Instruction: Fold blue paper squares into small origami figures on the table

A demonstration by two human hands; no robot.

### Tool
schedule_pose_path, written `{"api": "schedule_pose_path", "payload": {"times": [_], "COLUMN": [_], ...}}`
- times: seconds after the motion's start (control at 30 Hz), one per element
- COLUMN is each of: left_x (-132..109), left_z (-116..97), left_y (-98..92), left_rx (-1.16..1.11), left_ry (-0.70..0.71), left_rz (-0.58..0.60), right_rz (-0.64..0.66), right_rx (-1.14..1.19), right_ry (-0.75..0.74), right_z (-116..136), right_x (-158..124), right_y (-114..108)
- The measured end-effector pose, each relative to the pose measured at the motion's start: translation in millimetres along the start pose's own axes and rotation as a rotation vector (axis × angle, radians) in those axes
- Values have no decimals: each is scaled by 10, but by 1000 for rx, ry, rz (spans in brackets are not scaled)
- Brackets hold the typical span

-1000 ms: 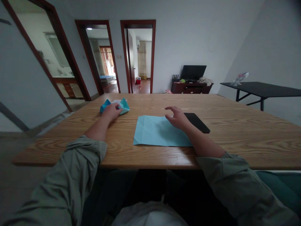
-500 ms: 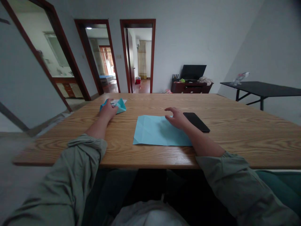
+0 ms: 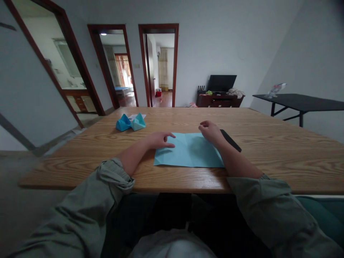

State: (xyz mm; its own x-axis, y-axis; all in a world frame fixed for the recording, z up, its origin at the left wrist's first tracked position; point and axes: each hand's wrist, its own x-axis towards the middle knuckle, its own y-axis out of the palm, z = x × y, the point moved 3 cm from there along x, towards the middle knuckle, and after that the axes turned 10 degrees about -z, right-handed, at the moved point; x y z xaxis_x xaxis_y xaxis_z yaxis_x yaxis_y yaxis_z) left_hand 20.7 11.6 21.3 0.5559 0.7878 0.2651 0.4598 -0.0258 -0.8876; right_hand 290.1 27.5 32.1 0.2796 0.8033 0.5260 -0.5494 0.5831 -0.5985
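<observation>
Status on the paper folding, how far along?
Done: two folded paper shapes sit at the far left of the table. In hand: a light blue sheet lies flat and creased; the left hand rests on its far left corner, the right hand is at its far right edge, beside a black phone. Left: that sheet is not yet folded into a shape.

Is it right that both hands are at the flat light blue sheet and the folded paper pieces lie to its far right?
Not quite. In the head view the folded paper pieces lie far left of the light blue sheet, not right of it. The left hand and right hand are both at the sheet, as you say.
</observation>
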Motion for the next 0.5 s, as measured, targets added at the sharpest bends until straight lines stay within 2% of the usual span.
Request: {"api": "schedule_pose_path", "payload": {"times": [0.07, 0.13, 0.33, 0.5], "left_x": [2, 6, 7, -24], "left_z": [-78, -68, 221, 418], "left_y": [60, 78, -6, -90], "left_rx": [24, 57, 129, 156], "left_ry": [-4, -36, -146, -191], "left_rz": [78, 121, 130, 119], "right_rz": [-2, -2, -2, 69], "right_rx": [34, 67, 152, 209], "right_ry": [40, 59, 102, 164], "right_z": [-51, -88, -116, -75], "right_x": [28, 42, 45, 17], "right_y": [-5, 7, 61, 90]}}
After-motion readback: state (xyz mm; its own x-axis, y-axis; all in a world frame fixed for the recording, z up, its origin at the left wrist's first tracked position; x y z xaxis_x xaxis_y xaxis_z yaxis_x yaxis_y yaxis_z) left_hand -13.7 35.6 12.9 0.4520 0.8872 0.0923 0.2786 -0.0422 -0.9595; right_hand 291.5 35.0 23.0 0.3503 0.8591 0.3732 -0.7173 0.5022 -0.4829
